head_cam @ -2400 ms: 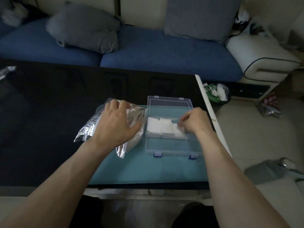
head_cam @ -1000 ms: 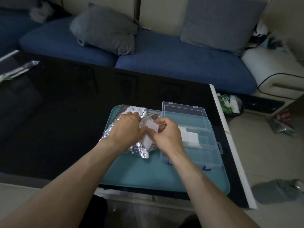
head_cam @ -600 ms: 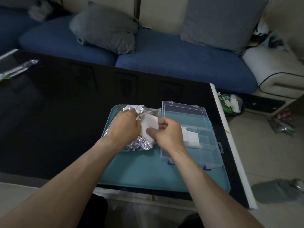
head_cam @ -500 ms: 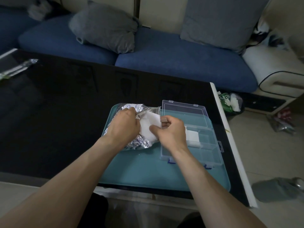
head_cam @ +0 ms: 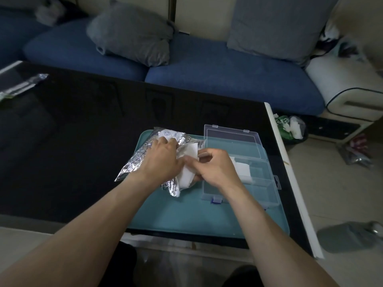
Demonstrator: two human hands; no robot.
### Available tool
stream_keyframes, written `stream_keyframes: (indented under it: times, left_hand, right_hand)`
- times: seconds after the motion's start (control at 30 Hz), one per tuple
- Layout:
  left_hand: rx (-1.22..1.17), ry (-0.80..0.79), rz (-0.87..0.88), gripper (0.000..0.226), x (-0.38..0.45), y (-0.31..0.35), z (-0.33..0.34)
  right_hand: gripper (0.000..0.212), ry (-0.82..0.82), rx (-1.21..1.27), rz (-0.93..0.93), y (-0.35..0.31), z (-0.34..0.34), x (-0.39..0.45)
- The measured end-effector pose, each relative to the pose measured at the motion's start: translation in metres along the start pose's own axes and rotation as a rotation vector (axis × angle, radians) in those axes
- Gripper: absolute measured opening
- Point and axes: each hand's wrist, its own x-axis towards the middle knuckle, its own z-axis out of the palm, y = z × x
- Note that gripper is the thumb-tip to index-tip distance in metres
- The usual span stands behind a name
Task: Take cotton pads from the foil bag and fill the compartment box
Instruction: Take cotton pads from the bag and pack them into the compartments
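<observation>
A crumpled silver foil bag [head_cam: 134,166] lies on the left part of a teal mat [head_cam: 186,212]. My left hand [head_cam: 161,160] grips the bag from above. White cotton pads [head_cam: 189,160] stick out of the bag's open right end, and my right hand [head_cam: 215,168] pinches them at the bag's mouth. Just right of the hands stands the clear compartment box [head_cam: 259,195], its lid [head_cam: 232,141] laid open toward the sofa. Several white pads [head_cam: 243,168] lie in its far row; the near row looks bare.
The mat lies on a glossy black table [head_cam: 72,141] whose white right edge [head_cam: 290,172] runs close to the box. A foil wrapper [head_cam: 20,85] lies at the table's far left. A blue sofa [head_cam: 207,65] with grey cushions stands behind. A bin [head_cam: 290,129] and litter sit on the floor at right.
My right hand left the box, went left to the bag's mouth and took hold of pads there. It has drawn them partly out while my left hand keeps hold of the bag.
</observation>
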Motion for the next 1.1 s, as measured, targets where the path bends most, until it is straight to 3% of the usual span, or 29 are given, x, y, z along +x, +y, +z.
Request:
stream_keyframes:
  times: [0.13, 0.27, 0.47, 0.67, 0.73, 0.83, 0.9, 0.97, 1.1]
  left_hand:
    - [0.062, -0.01, -0.01, 0.05, -0.001, 0.004, 0.001]
    - [0.099, -0.014, -0.045, 0.054, 0.0, 0.003, 0.003]
    - [0.023, 0.041, -0.033, 0.05, -0.002, 0.006, 0.0]
    - [-0.42, 0.375, 0.339, 0.04, -0.021, 0.031, -0.021]
    - [-0.527, 0.357, 0.296, 0.036, -0.032, 0.043, -0.023]
    - [-0.817, 0.061, 0.13, 0.043, -0.037, 0.056, -0.017]
    - [-1.04, -0.065, 0.101, 0.035, -0.037, 0.059, -0.011]
    - [-1.227, -0.068, 0.054, 0.032, -0.038, 0.062, -0.01]
    - [-1.296, 0.057, -0.059, 0.031, -0.036, 0.064, -0.012]
  right_hand:
    - [0.013, 0.103, -0.028, 0.008, 0.007, -0.003, 0.004]
    - [0.014, 0.148, 0.277, 0.066, -0.003, -0.017, 0.0]
    - [0.014, 0.157, 0.35, 0.036, -0.013, -0.042, -0.01]
    - [0.017, 0.081, 0.439, 0.012, -0.02, -0.058, -0.018]
    - [0.02, 0.076, 0.478, -0.019, -0.021, -0.058, -0.023]
    - [0.018, 0.065, 0.561, -0.053, -0.023, -0.052, -0.029]
    - [0.02, 0.044, 0.596, -0.047, -0.025, -0.044, -0.033]
    - [0.03, 0.032, 0.586, -0.018, -0.024, -0.037, -0.037]
    - [0.043, -0.015, 0.497, 0.022, -0.027, -0.038, -0.041]
